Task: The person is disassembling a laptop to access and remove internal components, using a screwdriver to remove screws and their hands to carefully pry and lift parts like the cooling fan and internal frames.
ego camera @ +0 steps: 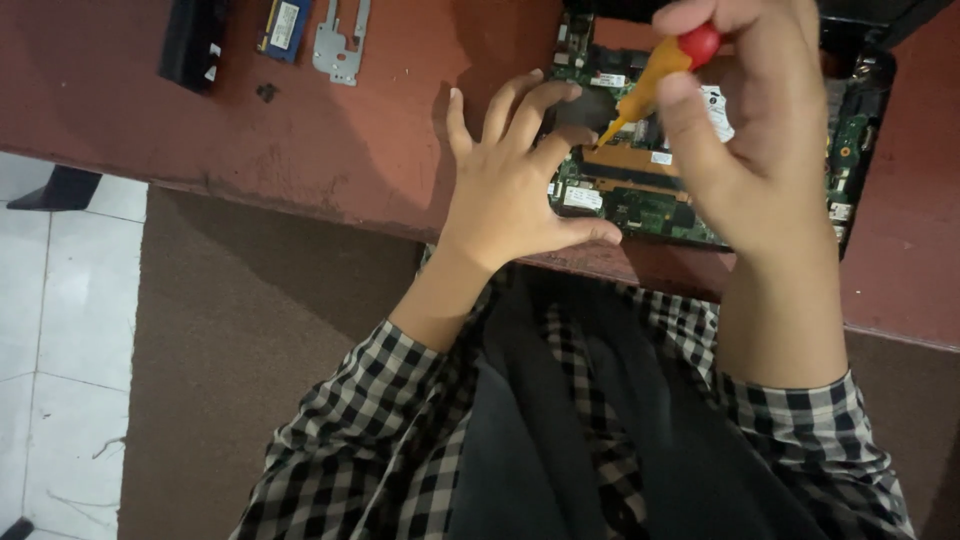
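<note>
My right hand (pixel 745 150) grips the small orange-and-red screwdriver (pixel 660 70), tip slanting toward 7 o'clock onto the green laptop circuit board (pixel 640 205); my left hand (pixel 510 180), open, presses beside it on the reddish-brown desk (pixel 330 150)

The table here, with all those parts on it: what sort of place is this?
Probably a small electronics repair bench. An opened laptop shows its green circuit board, the right hand holds a screwdriver, and a memory module and metal bracket lie loose on the reddish table.
</note>
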